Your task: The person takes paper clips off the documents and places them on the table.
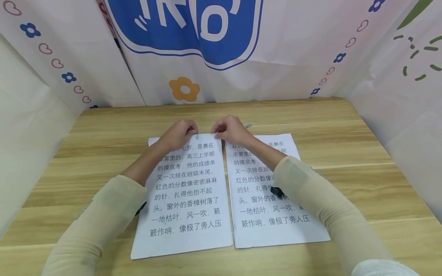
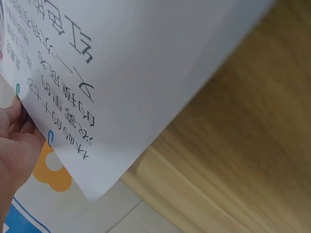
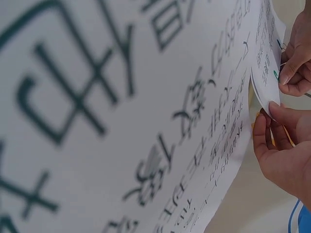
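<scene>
Two stacks of printed paper lie side by side. At the top edge of the left paper stack [image 1: 183, 245], my left hand [image 1: 177, 134] pinches a green paper clip [image 1: 197, 136] sitting on the edge. In the left wrist view, a blue paper clip [image 2: 50, 138] is on the same edge, nearer the corner; my left hand [image 2: 19, 150] is beside it. My right hand [image 1: 232, 130] pinches the left stack's top right corner between thumb and fingers. The right wrist view shows the right hand [image 3: 286, 145] on that corner, close to the left hand [image 3: 297, 60].
The right paper stack [image 1: 276, 235] lies under my right forearm, separated by a narrow gap. Behind it on the wooden table [image 1: 345, 153] are a blue paper clip [image 1: 248, 125] and a yellow paper clip [image 1: 276, 123]. A printed curtain [image 1: 276, 76] stands behind the table.
</scene>
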Demonstrator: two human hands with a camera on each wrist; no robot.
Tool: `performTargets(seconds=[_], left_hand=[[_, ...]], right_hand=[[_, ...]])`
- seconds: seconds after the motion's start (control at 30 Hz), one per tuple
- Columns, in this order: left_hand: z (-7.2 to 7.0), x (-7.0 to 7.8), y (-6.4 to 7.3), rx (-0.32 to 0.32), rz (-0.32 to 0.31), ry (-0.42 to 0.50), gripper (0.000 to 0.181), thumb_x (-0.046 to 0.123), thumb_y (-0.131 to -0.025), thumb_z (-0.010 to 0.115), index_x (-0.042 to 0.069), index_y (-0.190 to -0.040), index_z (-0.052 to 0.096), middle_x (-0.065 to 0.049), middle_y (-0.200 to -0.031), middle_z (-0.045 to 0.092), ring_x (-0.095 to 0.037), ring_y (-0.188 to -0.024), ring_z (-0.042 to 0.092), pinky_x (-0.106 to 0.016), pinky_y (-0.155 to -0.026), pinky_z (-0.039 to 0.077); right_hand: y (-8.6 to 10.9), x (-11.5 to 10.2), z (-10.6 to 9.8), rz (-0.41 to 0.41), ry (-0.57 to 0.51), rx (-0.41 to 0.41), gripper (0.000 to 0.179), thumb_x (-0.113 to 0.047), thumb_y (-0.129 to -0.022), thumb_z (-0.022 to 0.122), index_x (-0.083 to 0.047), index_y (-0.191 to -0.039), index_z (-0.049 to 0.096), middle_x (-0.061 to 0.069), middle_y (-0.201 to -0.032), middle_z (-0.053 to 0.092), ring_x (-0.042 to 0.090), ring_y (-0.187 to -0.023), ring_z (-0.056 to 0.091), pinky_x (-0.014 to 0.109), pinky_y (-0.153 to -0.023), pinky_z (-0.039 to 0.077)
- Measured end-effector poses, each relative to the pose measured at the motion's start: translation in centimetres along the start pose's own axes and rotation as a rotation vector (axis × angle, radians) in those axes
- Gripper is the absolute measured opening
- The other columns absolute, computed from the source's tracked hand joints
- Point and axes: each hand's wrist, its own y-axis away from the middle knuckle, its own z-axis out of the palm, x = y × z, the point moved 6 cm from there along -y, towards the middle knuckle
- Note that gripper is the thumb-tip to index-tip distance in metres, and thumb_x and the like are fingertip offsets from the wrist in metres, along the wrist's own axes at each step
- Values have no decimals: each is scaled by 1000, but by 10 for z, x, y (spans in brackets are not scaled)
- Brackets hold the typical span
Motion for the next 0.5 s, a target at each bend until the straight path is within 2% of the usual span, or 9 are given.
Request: performTargets(seconds=[0.17,0.33,0.5], left_hand=[[0,0,0,5,17,-5,15,1,-106,54,-5,-107,68,-20,-102,69,-30,-94,67,-38,-87,57],[1,0,0,11,0,-11,15,3,-106,54,-5,-108,67,-20,-104,69,-31,-98,67,-40,-91,57],[0,2,0,24,-4,-23,15,3,-106,54,-5,-107,67,-20,-104,69,-31,-96,68,-40,-89,58]], right_hand=[[0,0,0,-1,-1,-2,13,3,-93,72,-1,-103,78,10,-98,75,21,-90,68,28,-82,54],[1,0,0,1,2,-1,13,2,-94,71,-2,-104,78,9,-99,75,21,-90,67,27,-82,54],[1,-1,-1,8,3,1,13,2,-94,71,-2,-105,78,10,-99,75,21,-90,67,28,-83,54]])
